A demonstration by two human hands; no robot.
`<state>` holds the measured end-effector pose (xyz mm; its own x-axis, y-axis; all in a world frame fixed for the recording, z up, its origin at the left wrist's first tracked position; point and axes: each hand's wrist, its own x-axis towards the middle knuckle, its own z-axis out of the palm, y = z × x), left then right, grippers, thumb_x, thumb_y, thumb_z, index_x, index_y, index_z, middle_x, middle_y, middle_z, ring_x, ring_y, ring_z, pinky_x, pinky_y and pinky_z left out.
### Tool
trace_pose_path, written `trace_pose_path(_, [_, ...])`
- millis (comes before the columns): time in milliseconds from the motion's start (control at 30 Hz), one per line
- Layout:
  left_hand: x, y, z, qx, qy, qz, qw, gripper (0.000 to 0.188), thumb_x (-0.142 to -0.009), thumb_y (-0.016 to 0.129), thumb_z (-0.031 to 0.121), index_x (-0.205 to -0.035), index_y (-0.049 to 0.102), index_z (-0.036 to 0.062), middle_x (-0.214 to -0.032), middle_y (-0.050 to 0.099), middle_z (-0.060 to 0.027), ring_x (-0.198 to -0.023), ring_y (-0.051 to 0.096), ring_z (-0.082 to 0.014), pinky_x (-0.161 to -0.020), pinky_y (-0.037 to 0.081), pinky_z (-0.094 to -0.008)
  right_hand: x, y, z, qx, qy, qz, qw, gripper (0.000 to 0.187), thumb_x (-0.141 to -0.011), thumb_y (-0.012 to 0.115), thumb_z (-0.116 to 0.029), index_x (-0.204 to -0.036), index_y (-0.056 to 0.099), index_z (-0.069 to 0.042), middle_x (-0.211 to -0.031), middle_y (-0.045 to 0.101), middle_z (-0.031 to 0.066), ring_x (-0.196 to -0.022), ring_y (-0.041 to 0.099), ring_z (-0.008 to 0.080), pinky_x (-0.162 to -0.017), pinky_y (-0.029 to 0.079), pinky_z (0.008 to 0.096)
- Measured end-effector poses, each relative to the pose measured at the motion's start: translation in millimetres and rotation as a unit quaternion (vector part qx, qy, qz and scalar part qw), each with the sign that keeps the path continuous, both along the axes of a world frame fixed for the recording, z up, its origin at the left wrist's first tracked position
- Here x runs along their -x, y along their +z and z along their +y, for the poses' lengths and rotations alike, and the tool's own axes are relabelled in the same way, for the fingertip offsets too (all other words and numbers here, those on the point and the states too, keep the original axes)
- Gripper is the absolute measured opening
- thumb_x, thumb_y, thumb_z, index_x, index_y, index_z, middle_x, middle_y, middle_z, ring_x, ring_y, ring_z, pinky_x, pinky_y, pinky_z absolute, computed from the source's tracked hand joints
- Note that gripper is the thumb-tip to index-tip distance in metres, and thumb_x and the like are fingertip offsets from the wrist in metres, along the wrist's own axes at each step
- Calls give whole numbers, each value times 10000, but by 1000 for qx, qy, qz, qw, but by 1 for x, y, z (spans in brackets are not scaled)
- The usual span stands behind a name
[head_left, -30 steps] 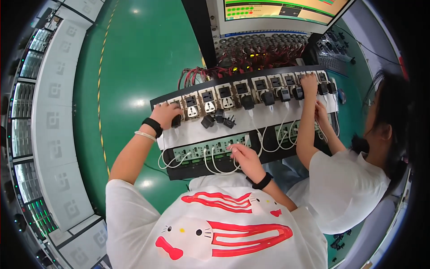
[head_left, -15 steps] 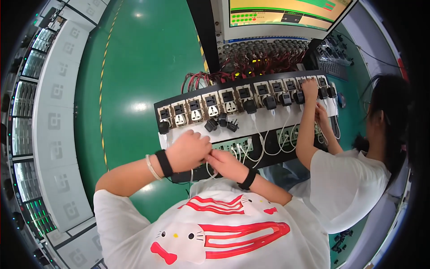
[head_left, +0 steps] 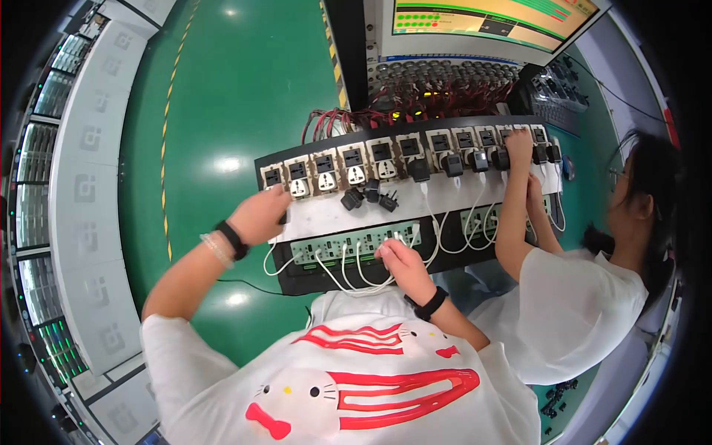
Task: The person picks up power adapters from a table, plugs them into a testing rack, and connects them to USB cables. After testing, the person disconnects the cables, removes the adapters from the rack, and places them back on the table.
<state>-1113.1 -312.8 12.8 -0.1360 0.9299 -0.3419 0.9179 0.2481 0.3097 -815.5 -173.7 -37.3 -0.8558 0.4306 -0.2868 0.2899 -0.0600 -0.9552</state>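
My left hand (head_left: 259, 215) is closed over the leftmost socket of a long row, its fingers round a black charger (head_left: 283, 218), mostly hidden under them. A white cable (head_left: 267, 259) hangs below it and loops to the green port board (head_left: 300, 251). My right hand (head_left: 408, 271) is at the right part of that board, thumb and fingertips pinched together beside white cables (head_left: 360, 259). What they hold, if anything, is hidden. Several loose black plug adapters (head_left: 371, 191) lie on the white panel (head_left: 319, 215) between my hands.
On the right a co-worker's hand (head_left: 519, 144) reaches the sockets (head_left: 463, 139), where several black chargers (head_left: 451, 165) with white cables are plugged in. Red wires (head_left: 326, 122) and a monitor (head_left: 489, 26) stand behind. A thin black cable (head_left: 248, 283) trails left over the green floor.
My hands were together over the left part of the board. Now the left has moved left and away to the end socket's charger, and the right has shifted right along the board.
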Motion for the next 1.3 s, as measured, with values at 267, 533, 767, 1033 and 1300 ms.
trace_pose_path(267, [-20, -67, 35, -117, 72, -27, 990, 345, -756, 649, 170, -1057, 531, 52, -1050, 533, -133, -939, 544, -349, -804, 462, -425, 13, -3, -4, 21, 36, -24, 999, 233, -946, 468, -203, -949, 594, -8, -731, 542, 11, -687, 508, 90, -648, 417, 227])
trace_pose_path(533, [43, -74, -29, 47, 259, -48, 964, 417, -696, 669, 251, -1041, 505, 86, -902, 585, -167, -843, 589, -372, -753, 490, -442, 7, -14, -11, 49, 29, -68, 996, 305, -908, 513, -226, -1085, 579, 13, -852, 606, 110, -787, 578, 196, -726, 462, 308])
trace_pose_path(767, [-32, 16, 8, -39, 223, 9, 974, 428, -743, 683, 373, -964, 501, 54, -820, 623, -190, -763, 608, -366, -669, 479, -445, 34, 11, -12, -183, 124, -18, 975, 445, -884, 564, -227, -1230, 461, 33, -1091, 555, 196, -1026, 532, 309, -904, 421, 368])
trace_pose_path(1033, [-87, 46, 39, 23, 103, 20, 994, 300, -848, 557, 310, -870, 491, 18, -681, 592, -167, -639, 599, -346, -565, 467, -445, 53, 5, -29, 364, -45, -2, 930, 249, -962, 440, -222, -923, 495, 18, -729, 467, 40, -644, 484, 118, -730, 458, 253])
trace_pose_path(1300, [-107, 43, 44, 48, -79, -99, 991, 340, -695, 637, 171, -939, 449, 28, -765, 602, -140, -717, 601, -353, -608, 478, -434, 38, 18, -26, 29, 66, 81, 994, 259, -937, 460, -198, -1051, 540, 20, -895, 631, 183, -809, 614, 301, -709, 460, 356])
